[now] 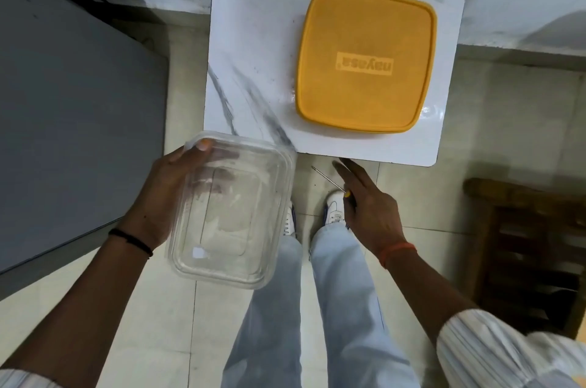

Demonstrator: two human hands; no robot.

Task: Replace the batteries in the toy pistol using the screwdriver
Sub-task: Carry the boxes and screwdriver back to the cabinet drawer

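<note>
My left hand (165,194) grips a clear plastic container (231,213) by its left rim, thumb over the edge, and holds it off the near left corner of the table. It looks empty. My right hand (367,207) holds a screwdriver (328,180) just below the table's front edge; its thin metal shaft points up and left, and a bit of yellow handle shows under my fingers. Some fingers stretch forward toward the table edge. The toy pistol and batteries are not in view.
A small white marble-patterned table (253,39) carries a yellow lidded box (364,61) on its right half. A grey surface (63,102) lies to the left, a dark wooden stool (532,245) to the right. My legs and white shoes stand on the tiled floor below.
</note>
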